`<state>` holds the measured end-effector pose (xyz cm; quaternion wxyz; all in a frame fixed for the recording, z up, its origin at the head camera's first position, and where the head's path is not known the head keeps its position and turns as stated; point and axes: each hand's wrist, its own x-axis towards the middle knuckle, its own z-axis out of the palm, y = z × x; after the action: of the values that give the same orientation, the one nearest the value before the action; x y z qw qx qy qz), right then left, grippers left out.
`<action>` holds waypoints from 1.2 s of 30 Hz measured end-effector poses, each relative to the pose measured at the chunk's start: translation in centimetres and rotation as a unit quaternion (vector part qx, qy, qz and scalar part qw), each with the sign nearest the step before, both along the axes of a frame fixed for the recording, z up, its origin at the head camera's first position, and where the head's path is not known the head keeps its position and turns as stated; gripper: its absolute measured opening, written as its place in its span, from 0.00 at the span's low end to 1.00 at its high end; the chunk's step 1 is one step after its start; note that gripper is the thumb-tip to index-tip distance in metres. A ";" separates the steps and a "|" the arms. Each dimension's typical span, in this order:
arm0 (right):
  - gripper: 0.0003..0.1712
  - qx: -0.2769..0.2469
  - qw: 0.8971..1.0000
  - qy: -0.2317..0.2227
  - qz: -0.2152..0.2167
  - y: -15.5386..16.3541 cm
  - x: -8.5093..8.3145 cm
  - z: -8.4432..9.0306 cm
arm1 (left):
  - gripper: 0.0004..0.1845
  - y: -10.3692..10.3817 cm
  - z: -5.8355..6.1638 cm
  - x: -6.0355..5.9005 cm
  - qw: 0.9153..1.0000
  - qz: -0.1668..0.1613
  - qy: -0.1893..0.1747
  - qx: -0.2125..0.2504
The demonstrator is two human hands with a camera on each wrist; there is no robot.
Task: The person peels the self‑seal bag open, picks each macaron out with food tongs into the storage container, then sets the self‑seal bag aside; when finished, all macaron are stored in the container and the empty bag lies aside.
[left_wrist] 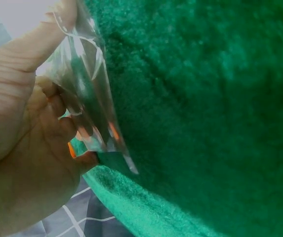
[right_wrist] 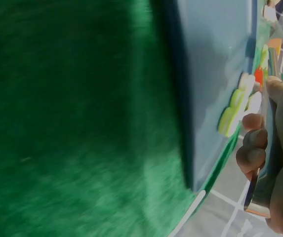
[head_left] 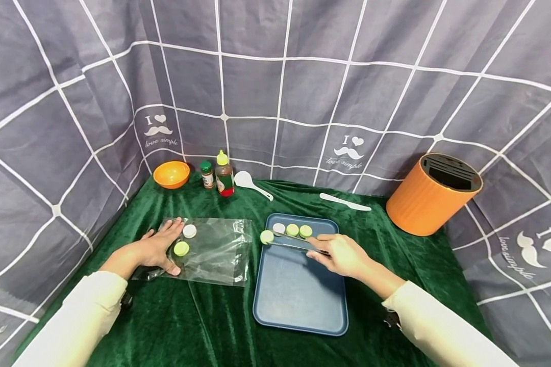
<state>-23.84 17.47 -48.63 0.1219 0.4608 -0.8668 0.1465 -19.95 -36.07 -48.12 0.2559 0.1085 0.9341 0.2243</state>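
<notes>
Tongs: metal tongs [head_left: 294,242] lie across the far left corner of the blue tray [head_left: 298,295], their tips closed on a green disc [head_left: 267,236] right at the tray's left edge.
Right hand: the right hand [head_left: 342,253] has its fingers curled round the tongs' handle end, thumb on top; the right wrist view shows the fingers [right_wrist: 252,148] wrapped on the metal.
Tray contents: along the tray's far edge sit a white disc [head_left: 278,228], then two more green ones [head_left: 292,229] and [head_left: 305,231], in a row just behind the tongs; the rest of the tray is bare blue.
Plastic bag: a clear plastic bag [head_left: 216,250] lies flat on the green cloth [head_left: 202,316], just left of the tray.
Bag contents: a white disc [head_left: 190,231] and a green disc [head_left: 181,248] show at its left end, near the fingers.
Left hand: the left hand [head_left: 158,247] lies on the bag's left end; from the left wrist view the thumb and fingers pinch the plastic's edge.
Back row: an orange bowl [head_left: 171,174], a small green-capped jar [head_left: 206,174], a yellow-capped sauce bottle [head_left: 224,174] and a white spoon [head_left: 252,184].
Right side: a white plastic knife [head_left: 345,202] and an orange knife block [head_left: 433,194], well apart from the tray.
</notes>
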 end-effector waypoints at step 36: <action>0.21 -0.002 0.999 -0.049 -0.011 2.4 0.6 -1.3 | 0.81 0.0 0.3 0.0 1.000 0.003 -0.012 0.014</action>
<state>-23.26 19.85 -49.88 0.0818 0.4429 -0.8766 0.1695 -19.95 -36.05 -47.87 0.2645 0.1067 0.9282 0.2389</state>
